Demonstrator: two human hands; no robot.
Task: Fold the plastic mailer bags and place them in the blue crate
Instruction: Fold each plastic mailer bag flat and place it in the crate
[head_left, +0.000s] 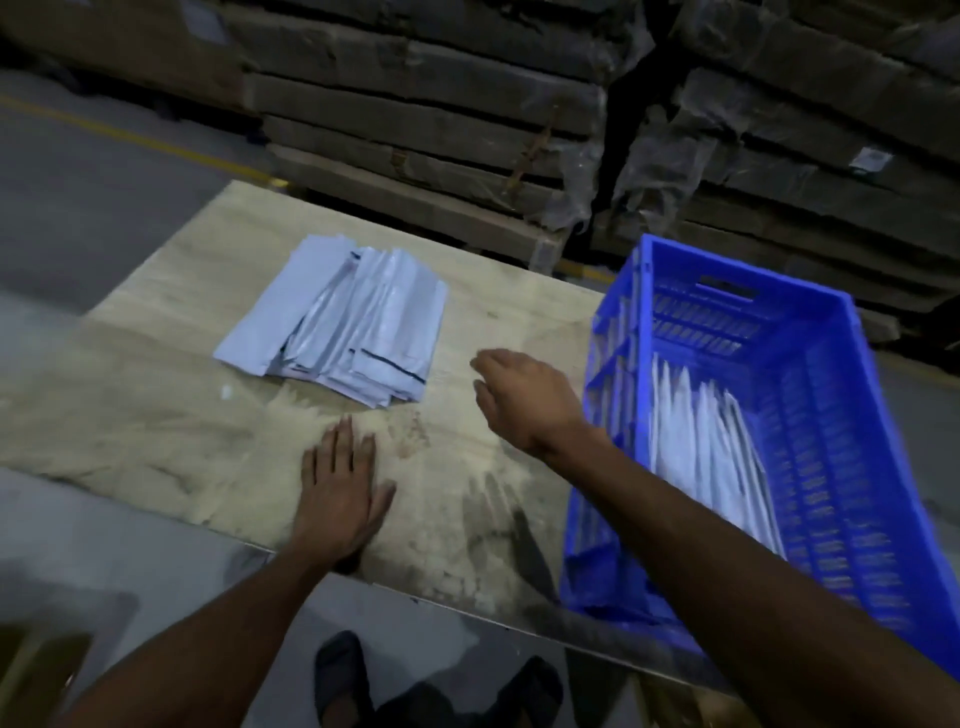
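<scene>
Loose pile of mailer bags is lying at 11 o'clock on the worn table, unfolded. I'm seeing the left hand lying flat on the table, fingers straight and released, holding nothing. Right hand is hovering between pile and crate, fingers loosely relaxed, empty. Blue crate is sitting at 3 o'clock, folded bags standing on edge inside. Wrapped stacked boards are looming at 12 o'clock behind the table.
</scene>
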